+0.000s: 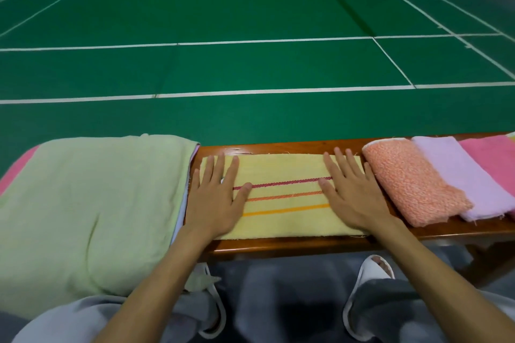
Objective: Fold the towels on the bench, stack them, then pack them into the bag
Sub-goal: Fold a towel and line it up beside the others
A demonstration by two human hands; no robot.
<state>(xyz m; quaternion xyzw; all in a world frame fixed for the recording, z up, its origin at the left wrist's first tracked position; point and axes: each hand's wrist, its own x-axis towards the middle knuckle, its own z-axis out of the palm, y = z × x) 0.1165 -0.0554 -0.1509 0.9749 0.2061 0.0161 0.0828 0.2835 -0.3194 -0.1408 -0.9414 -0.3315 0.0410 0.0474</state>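
Looking down, head view: you are pressing both hands flat on the yellow towel (284,172), which is lying folded along the desk (278,243) right in front of you.
Left hand (214,195): its fingers are lying straight and spread on the towel's left end, gripping nothing; the wrist is sitting just beside the green towel (97,203).
Right hand (351,195): it is lying open the same way on the right end, with the little finger near the orange towel (412,184).
Green towel: it is bulging and seems to be hanging over the desk's near edge; a brush from your left forearm is likely sending it to the floor.
Yellow towel's near edge: it is lying close to the desk's front lip, so smoothing toward yourself is risking dragging it off.
Orange towel and lilac towel (473,175): they are lying side by side and touching; a wide sweep of your right hand is risking undoing their folds.
Stacking: sliding rather than lifting the yellow towel is likely opening its fold.
Bag: it is not showing anywhere.
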